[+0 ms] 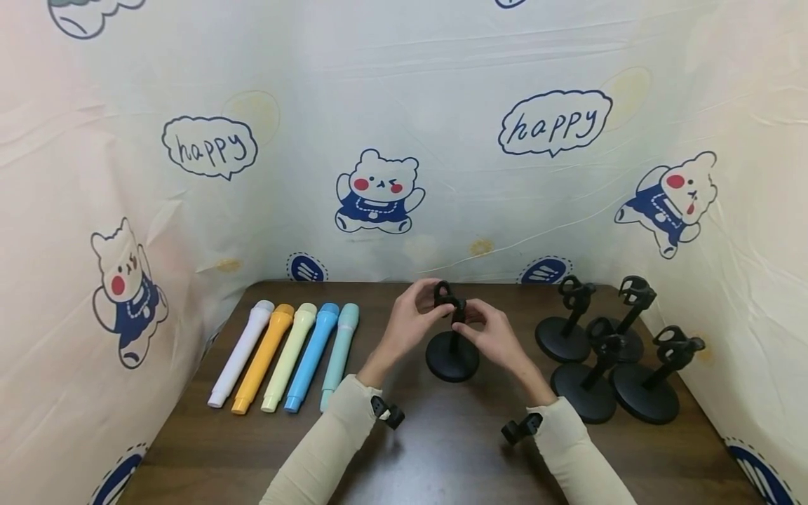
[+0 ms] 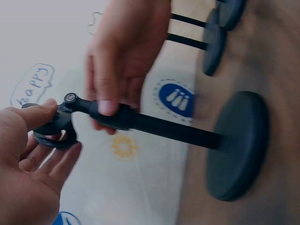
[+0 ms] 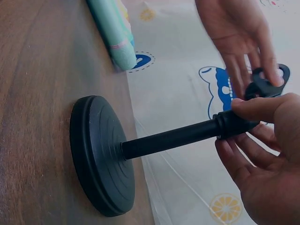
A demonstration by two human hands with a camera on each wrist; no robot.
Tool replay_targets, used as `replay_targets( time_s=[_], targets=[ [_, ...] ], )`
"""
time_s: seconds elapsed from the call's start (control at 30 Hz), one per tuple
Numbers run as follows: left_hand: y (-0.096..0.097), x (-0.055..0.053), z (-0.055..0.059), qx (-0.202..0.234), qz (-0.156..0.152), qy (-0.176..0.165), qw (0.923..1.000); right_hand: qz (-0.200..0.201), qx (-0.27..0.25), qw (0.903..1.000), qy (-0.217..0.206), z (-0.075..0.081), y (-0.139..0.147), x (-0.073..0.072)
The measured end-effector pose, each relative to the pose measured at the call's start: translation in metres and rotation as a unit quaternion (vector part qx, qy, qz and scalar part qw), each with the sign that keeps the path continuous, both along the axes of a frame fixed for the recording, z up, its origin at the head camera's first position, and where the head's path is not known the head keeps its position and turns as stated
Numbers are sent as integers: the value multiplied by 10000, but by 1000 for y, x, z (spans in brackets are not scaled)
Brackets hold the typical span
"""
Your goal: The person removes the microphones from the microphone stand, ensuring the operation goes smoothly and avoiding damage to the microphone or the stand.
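Note:
A black tabletop microphone stand point(image 1: 452, 361) stands upright on its round base in the middle of the table. My left hand point(image 1: 410, 319) grips the ring-shaped clip point(image 2: 55, 125) at its top, thumb on one side and fingers on the other. Just below, my right hand point(image 1: 497, 338) pinches the collar point(image 3: 229, 124) at the upper end of the pole point(image 3: 171, 139). The base point(image 2: 238, 145) rests on the tabletop. In the head view the fingers partly hide the clip and collar.
To the left, several toy microphones lie side by side: white point(image 1: 241, 354), orange point(image 1: 263, 359), pale yellow point(image 1: 289, 358), blue point(image 1: 312, 358) and teal point(image 1: 340, 355). Several more black stands point(image 1: 645, 393) are grouped at the right. A printed cloth point(image 1: 454, 210) hangs behind the table point(image 1: 435, 449).

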State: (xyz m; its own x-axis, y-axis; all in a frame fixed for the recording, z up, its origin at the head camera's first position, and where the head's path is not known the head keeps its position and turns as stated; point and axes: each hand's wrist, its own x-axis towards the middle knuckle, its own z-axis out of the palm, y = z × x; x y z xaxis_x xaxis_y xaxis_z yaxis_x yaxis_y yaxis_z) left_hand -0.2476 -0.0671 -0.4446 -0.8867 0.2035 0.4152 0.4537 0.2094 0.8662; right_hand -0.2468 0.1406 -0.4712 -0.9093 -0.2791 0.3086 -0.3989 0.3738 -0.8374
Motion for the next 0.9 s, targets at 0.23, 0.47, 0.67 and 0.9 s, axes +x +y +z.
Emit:
replay_targets(
  time_s=[0.23,0.47,0.67,0.9],
  targets=[
    [1,1,-7,148,-48,-29,9999,193,-24,9998,-51,-2,3,0],
    [0,1,-7,104,-36,-71,9999,-702,373,9968,117,-5,-10,-1],
    [-1,-1,-7,134,-125,-47,9998,-321,326,9989,-74,-4,-8,-3],
    [-2,0,-8,125,-145,-48,9998,160,-155,9995,-228,1,3,-1]
  ],
)
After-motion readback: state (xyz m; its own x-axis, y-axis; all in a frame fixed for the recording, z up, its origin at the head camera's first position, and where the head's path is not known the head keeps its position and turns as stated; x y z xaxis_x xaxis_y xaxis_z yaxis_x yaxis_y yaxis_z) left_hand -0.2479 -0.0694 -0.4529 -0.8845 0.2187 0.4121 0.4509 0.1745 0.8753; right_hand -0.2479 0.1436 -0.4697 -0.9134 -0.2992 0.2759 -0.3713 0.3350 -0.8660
